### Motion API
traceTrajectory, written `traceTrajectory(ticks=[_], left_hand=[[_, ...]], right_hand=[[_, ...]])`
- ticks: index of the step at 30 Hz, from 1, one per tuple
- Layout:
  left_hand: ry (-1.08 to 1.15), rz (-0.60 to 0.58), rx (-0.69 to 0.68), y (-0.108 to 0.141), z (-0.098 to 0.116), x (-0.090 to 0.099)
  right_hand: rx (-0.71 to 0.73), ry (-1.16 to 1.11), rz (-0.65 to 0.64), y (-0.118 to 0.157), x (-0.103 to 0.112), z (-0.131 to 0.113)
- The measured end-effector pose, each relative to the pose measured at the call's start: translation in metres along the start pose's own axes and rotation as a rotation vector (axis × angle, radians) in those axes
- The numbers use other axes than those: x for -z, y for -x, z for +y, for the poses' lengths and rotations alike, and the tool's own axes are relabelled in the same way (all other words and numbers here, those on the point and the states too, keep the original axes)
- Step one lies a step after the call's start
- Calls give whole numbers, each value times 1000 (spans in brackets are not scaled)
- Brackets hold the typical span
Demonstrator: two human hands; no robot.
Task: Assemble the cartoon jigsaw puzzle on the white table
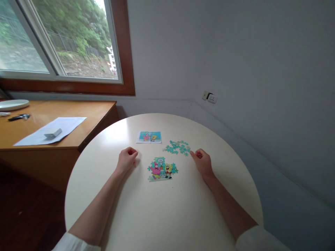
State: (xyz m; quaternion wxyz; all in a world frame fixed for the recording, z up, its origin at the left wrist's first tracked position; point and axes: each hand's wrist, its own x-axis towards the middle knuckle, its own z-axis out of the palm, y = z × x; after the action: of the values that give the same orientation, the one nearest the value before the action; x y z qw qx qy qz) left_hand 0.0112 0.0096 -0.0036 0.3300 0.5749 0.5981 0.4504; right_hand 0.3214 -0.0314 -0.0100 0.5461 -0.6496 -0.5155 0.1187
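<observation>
A partly joined jigsaw puzzle [162,169] lies flat in the middle of the round table, with a pink starfish, a yellow sponge and a pale long-nosed figure on it. Behind it and a little right is a spread of loose turquoise jigsaw pieces [178,147]. My right hand [202,162] rests at the right edge of these pieces, index finger stretched towards them and its tip at the outermost one; the other fingers curl in. My left hand [127,159] lies on the table left of the puzzle, fingers curled closed, with nothing visible in them.
A small reference picture card [149,137] lies behind the puzzle. The white round table [162,212] meets a wooden desk [99,113] on the left, which holds paper [70,122], a small grey-white block [53,133] and a white plate [15,104]. Walls stand behind and right.
</observation>
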Motion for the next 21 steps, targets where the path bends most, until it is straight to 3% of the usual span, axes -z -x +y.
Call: traceTrajectory(ticks=[7, 21], left_hand=[[-24, 10, -3, 0, 1, 1], [-22, 10, 7, 3, 7, 2]], right_hand=[[-20, -25, 53, -4, -5, 14], [-39, 2, 36, -6, -7, 26]])
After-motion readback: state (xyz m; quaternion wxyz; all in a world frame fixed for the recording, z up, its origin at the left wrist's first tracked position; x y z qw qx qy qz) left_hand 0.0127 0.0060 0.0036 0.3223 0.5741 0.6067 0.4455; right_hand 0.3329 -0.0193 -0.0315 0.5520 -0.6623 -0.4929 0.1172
